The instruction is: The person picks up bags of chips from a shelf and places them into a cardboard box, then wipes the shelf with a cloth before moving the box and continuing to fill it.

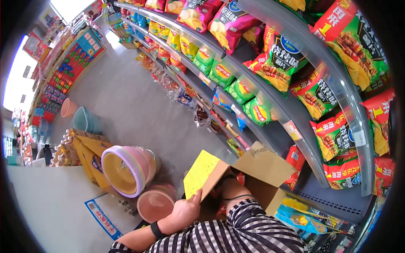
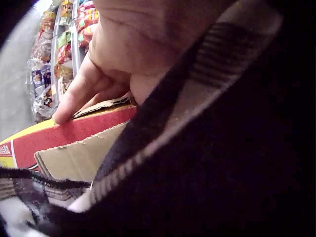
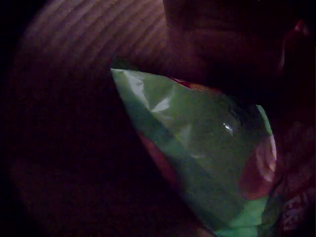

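An open cardboard box with a yellow side stands in front of the person, low beside the shelves. The left hand grips its near left edge; in the left wrist view that hand has its fingers over the red and yellow box side. The right forearm reaches into the box, whose walls hide the hand in the head view. A green shiny packet fills the middle of the dark right wrist view, where the right hand's fingers cannot be made out clearly.
Shelves of chip bags curve along the right, with red and green bags near the box. At the left stand stacked pink and yellow buckets, a pink bucket and a teal bucket. Grey floor runs between.
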`<state>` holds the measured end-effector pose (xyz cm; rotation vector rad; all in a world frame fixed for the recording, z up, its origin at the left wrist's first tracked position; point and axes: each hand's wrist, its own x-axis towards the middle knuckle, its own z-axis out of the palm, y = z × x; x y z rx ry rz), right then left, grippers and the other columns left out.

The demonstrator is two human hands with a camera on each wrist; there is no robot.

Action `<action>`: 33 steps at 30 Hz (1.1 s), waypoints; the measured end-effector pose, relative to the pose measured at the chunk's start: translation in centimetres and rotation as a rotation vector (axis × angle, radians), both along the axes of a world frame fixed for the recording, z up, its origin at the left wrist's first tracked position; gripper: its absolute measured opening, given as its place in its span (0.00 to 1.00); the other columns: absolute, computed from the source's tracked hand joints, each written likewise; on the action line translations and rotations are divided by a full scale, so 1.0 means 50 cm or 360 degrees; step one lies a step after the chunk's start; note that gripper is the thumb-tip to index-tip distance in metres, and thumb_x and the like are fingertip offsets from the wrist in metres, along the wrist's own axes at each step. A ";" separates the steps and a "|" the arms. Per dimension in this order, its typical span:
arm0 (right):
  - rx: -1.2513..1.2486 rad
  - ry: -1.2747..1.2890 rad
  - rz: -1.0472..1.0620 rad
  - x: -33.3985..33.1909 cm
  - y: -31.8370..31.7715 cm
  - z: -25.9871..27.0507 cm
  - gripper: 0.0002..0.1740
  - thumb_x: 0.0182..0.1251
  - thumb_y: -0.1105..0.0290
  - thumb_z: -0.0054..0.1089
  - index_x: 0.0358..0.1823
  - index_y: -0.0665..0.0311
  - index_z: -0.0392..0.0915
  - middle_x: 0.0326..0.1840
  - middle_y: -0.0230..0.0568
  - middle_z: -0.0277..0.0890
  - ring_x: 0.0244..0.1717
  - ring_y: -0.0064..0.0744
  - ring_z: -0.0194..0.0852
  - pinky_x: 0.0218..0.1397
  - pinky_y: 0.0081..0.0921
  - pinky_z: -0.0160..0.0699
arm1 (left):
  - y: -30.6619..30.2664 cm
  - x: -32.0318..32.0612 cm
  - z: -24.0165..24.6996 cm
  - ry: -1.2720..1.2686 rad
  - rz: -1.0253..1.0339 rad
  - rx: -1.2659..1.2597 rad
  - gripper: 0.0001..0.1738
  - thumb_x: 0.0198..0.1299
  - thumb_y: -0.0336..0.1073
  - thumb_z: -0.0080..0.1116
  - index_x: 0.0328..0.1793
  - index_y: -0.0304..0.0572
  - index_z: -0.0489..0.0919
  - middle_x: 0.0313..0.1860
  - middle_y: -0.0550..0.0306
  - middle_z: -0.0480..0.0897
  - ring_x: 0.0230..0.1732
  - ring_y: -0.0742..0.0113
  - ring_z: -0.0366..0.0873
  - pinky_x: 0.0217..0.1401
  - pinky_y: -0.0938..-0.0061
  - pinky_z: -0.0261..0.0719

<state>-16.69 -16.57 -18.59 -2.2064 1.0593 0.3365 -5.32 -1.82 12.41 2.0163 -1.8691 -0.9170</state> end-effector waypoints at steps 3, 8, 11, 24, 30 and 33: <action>-0.0067 0.0144 0.0128 -0.016 -0.045 0.003 0.12 0.49 0.73 0.59 0.38 0.65 0.79 0.42 0.46 0.79 0.41 0.42 0.79 0.43 0.33 0.77 | 0.000 -0.004 -0.023 -0.0134 0.0168 -0.0062 0.27 0.51 0.31 0.51 0.58 0.26 0.67 0.17 0.48 0.76 0.15 0.52 0.75 0.18 0.61 0.74; -0.0236 0.0069 -0.0009 0.005 -0.036 0.162 0.09 0.46 0.76 0.59 0.33 0.64 0.79 0.38 0.47 0.79 0.41 0.43 0.78 0.41 0.35 0.76 | -0.037 0.035 -0.080 -0.0153 0.0520 0.0241 0.26 0.53 0.35 0.48 0.59 0.29 0.67 0.21 0.40 0.78 0.22 0.44 0.77 0.28 0.53 0.76; 0.1088 -0.1123 -0.1538 0.006 -0.064 0.247 0.12 0.56 0.73 0.57 0.42 0.69 0.77 0.39 0.44 0.78 0.40 0.33 0.75 0.46 0.29 0.71 | -0.032 0.055 -0.100 -0.0179 0.0600 0.0210 0.25 0.53 0.33 0.47 0.59 0.31 0.67 0.21 0.41 0.79 0.24 0.44 0.78 0.31 0.54 0.77; 0.1142 -0.1472 -0.0874 -0.088 -0.046 0.766 0.01 0.65 0.76 0.52 0.35 0.62 0.71 0.30 0.23 0.69 0.32 0.13 0.64 0.38 0.15 0.66 | -0.046 0.116 -0.244 0.0226 0.0875 0.0074 0.14 0.51 0.32 0.47 0.44 0.36 0.74 0.29 0.35 0.79 0.37 0.39 0.77 0.43 0.53 0.75; 0.0709 -0.1097 -0.0519 -0.088 -0.033 0.807 0.02 0.63 0.76 0.53 0.34 0.66 0.70 0.28 0.28 0.70 0.33 0.14 0.66 0.38 0.18 0.68 | -0.075 0.172 -0.238 0.0126 0.0853 0.0172 0.14 0.50 0.32 0.49 0.43 0.36 0.75 0.34 0.36 0.80 0.41 0.40 0.77 0.47 0.54 0.74; 0.0713 -0.1143 -0.0517 -0.031 0.008 0.739 0.04 0.60 0.76 0.54 0.36 0.67 0.72 0.29 0.35 0.74 0.32 0.20 0.70 0.37 0.22 0.70 | -0.125 0.210 -0.223 -0.0011 0.0730 0.0237 0.12 0.51 0.33 0.50 0.41 0.37 0.75 0.34 0.38 0.80 0.41 0.41 0.77 0.48 0.54 0.74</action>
